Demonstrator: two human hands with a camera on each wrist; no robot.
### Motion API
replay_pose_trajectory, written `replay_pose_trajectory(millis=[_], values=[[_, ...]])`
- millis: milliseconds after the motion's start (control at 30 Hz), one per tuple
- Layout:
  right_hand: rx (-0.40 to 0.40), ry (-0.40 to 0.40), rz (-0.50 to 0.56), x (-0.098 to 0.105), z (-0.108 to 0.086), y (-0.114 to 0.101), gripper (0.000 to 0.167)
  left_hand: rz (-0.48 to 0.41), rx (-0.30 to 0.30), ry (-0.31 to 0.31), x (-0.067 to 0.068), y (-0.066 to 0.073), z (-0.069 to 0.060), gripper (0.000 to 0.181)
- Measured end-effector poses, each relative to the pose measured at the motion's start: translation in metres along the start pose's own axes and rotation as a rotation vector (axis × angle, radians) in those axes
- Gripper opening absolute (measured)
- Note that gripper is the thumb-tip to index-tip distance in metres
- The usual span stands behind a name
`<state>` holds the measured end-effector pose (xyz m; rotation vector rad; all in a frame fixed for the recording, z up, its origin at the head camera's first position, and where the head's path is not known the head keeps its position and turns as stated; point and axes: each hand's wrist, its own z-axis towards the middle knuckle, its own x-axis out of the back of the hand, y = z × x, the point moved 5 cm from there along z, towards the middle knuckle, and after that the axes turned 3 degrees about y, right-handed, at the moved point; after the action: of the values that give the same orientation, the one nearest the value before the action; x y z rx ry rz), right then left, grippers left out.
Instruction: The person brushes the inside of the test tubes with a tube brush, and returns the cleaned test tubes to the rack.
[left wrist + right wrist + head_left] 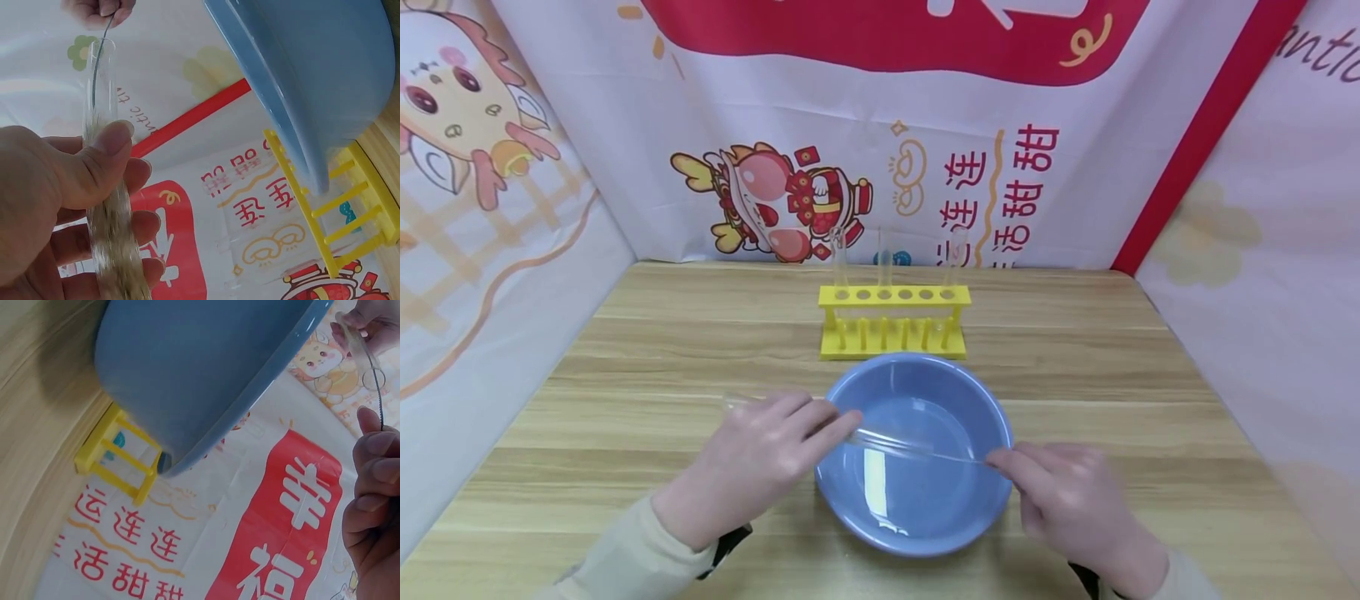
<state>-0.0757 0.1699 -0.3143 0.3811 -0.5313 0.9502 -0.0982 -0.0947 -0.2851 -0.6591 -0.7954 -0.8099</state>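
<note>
My left hand (760, 462) grips a clear glass test tube (887, 443), tilted over the blue basin (936, 510), its open mouth toward the right hand. Inside the tube, the left wrist view shows the pale bristles of a test tube brush (115, 250) behind the fingers. The brush's thin twisted wire handle (958, 458) comes out through the mouth. My right hand (1067, 500) pinches that wire at the basin's right rim. The wire's far end is hidden within the right hand.
Behind the basin stands a yellow test tube rack (891, 354). Three clear test tubes, one of them a middle tube (885, 258), stand upright in it. Basin and rack rest on a wooden table (647, 350). Printed cloth (820, 108) hangs along the back and sides.
</note>
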Motion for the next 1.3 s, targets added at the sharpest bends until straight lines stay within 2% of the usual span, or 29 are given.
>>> replay_pose_trajectory(millis=[200,400,633,767,900,1033,1167,1300], values=[[-0.01,-0.044,0.037,-0.009,0.007,-0.007,0.036,0.002,-0.031,0.004,-0.002,0.007,0.005,0.047],[-0.01,-0.041,0.027,-0.013,0.011,-0.009,0.036,-0.014,-0.007,0.001,-0.002,0.007,0.007,0.049],[0.008,-0.021,-0.055,-0.012,0.016,-0.008,0.037,-0.025,0.033,-0.028,-0.004,0.004,0.007,0.047],[0.071,0.052,-0.145,-0.006,0.025,-0.01,0.033,-0.047,0.082,-0.048,-0.005,0.001,0.007,0.047],[0.214,0.165,-0.268,0.001,0.031,-0.014,0.025,-0.084,0.119,-0.081,-0.005,0.0,0.008,0.05],[0.343,0.251,-0.37,0.003,0.032,-0.015,0.021,-0.113,0.117,-0.092,-0.006,0.001,0.009,0.048],[0.382,0.242,-0.392,0.003,0.031,-0.013,0.018,-0.115,0.114,-0.1,-0.006,0.002,0.009,0.046],[0.337,0.151,-0.367,0.001,0.03,-0.009,0.019,-0.098,0.122,-0.13,-0.008,0.001,0.009,0.047]])
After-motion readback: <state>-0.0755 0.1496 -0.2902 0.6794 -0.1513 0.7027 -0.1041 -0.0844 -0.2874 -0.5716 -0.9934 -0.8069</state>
